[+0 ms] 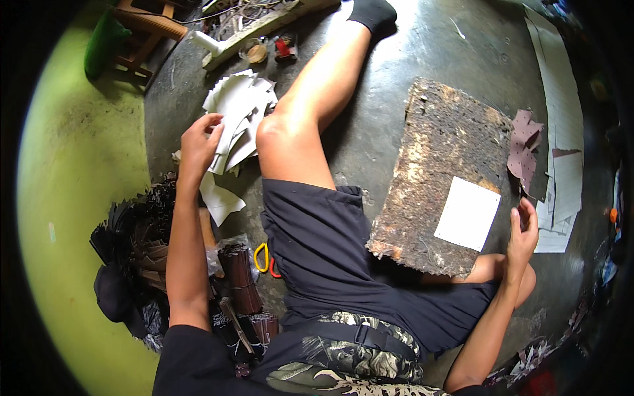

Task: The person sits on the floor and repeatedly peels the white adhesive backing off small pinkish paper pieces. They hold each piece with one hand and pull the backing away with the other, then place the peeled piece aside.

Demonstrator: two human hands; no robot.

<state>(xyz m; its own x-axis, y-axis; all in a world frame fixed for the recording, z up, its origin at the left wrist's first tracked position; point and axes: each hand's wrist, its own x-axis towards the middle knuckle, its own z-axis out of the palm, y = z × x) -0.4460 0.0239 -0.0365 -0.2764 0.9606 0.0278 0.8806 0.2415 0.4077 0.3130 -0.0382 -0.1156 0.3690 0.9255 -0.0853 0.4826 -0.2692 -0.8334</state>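
Note:
My left hand [200, 148] is at the near left edge of a loose pile of white cut sheets [238, 105], its thumb and forefinger apart. Whether a fingertip touches the top sheets is hard to see. A worn, rough brown board [436, 152] lies slanted across my bent right leg and the floor. On its near right part lies a white square piece [467, 214] with small dark dots near its edges. Beside the board's right edge is my right hand [522, 231], fingers raised and parted, just below a dotted mauve-brown piece [524, 148].
Long white sheets [561, 138] lie along the right. Bundled dark strips [241, 280] and yellow-handled scissors [261, 257] sit by my left hip. A wooden stool [148, 33] stands at the far left, by a green wall [79, 165]. Small containers [254, 51] are beyond the pile.

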